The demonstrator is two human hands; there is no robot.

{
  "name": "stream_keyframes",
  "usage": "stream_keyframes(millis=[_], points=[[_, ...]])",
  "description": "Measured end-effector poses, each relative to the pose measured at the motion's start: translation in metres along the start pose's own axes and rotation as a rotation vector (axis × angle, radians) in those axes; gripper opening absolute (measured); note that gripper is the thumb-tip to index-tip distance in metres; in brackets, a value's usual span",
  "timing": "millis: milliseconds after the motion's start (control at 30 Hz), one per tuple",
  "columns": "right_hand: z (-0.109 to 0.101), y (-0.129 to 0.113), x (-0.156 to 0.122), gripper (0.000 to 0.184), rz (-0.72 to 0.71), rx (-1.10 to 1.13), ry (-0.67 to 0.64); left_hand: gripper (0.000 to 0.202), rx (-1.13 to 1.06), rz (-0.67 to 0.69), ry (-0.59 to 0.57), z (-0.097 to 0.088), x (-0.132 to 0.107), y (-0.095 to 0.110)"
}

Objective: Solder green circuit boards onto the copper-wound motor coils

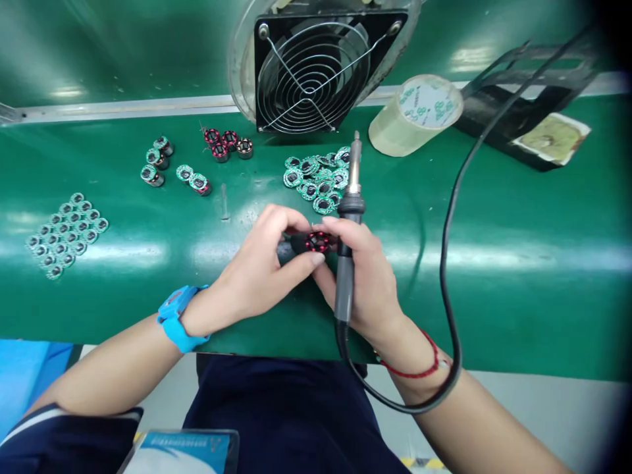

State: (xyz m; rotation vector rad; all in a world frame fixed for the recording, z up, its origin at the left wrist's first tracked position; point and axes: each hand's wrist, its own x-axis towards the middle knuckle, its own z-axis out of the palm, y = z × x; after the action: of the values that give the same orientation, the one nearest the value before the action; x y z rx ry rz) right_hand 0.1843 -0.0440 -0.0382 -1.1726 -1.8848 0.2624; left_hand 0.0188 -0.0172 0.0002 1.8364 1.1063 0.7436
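My left hand [259, 263] is closed around a small motor stator [317, 241] with red windings. A dark cylindrical piece [285, 251] shows behind the stator, inside the same grip. My right hand [372, 283] has a soldering iron [344, 283] tucked in it, tip pointing up and away from the stator. The right thumb and fingertips meet at the stator's far side, where a thin wire end seems to stick up. Just beyond my hands lies a loose pile of round green circuit boards [323, 187].
A fan [309, 82] with a wire guard stands at the back. Right of it are a tape roll [415, 115] and an iron stand with a sponge [553, 139]. Stators [220, 151], board-topped stators [157, 158] and a panel of round boards [66, 234] lie leftward. The iron's cable [447, 263] loops over my right forearm.
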Motion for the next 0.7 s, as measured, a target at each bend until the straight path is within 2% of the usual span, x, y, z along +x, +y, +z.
stream_keyframes(millis=[67,133,200,300,367,433,500,600,700], points=[[0.000,-0.001,0.000,0.058,-0.006,0.061,0.038,0.019,-0.140,-0.118,-0.001,0.000,0.000,0.000],[0.000,-0.001,-0.001,0.059,-0.025,0.083,0.029,0.016,-0.166,-0.193,-0.068,-0.001,0.002,0.000],[0.002,-0.001,-0.001,0.056,-0.028,0.066,-0.017,0.018,-0.063,-0.160,-0.103,-0.001,0.003,0.001],[0.003,-0.002,-0.002,0.053,-0.009,0.026,-0.075,0.022,0.148,-0.035,-0.050,0.000,0.005,0.002],[0.002,-0.003,-0.002,0.050,-0.002,-0.001,-0.081,0.023,0.177,-0.017,-0.023,0.000,0.005,0.002],[0.001,-0.004,-0.001,0.049,0.001,-0.005,-0.045,0.022,0.038,-0.097,-0.020,0.001,0.004,0.002],[-0.001,-0.004,-0.002,0.053,0.024,0.033,0.041,0.022,-0.214,-0.217,-0.014,0.001,0.005,0.001],[-0.002,-0.002,-0.003,0.061,0.110,0.129,0.155,0.018,-0.529,-0.333,0.102,0.000,0.008,-0.003],[-0.002,0.001,-0.003,0.065,0.105,0.152,0.115,0.015,-0.528,-0.325,0.207,-0.004,0.012,-0.006]])
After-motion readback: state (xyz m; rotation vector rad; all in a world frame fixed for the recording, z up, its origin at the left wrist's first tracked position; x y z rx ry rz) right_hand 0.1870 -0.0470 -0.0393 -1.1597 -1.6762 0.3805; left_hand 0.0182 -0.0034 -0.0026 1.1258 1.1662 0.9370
